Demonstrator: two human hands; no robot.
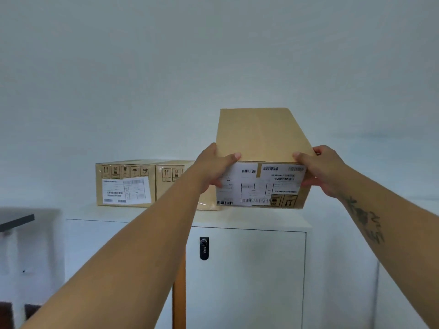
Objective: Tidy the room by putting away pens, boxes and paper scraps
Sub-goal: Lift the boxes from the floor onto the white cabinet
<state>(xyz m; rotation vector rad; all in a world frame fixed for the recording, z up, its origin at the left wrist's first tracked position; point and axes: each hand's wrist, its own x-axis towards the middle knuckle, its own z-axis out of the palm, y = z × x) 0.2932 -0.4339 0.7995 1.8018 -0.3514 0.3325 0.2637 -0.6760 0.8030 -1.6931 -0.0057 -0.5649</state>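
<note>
Both hands, left hand (215, 166) and right hand (319, 168), clasp the near corners of a cardboard box (261, 160) at centre frame, seemingly resting on a white cabinet (249, 269) beside two boxes (142, 184). Gripped only at its near end, it could tip, or scrape its neighbour.

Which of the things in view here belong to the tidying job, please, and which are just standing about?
Part of the job:
- brown cardboard box with white shipping labels, in the grip of left hand and right hand
- two brown cardboard boxes side by side on the white cabinet

Just there:
- black combination lock
- dark grey tabletop edge
</note>
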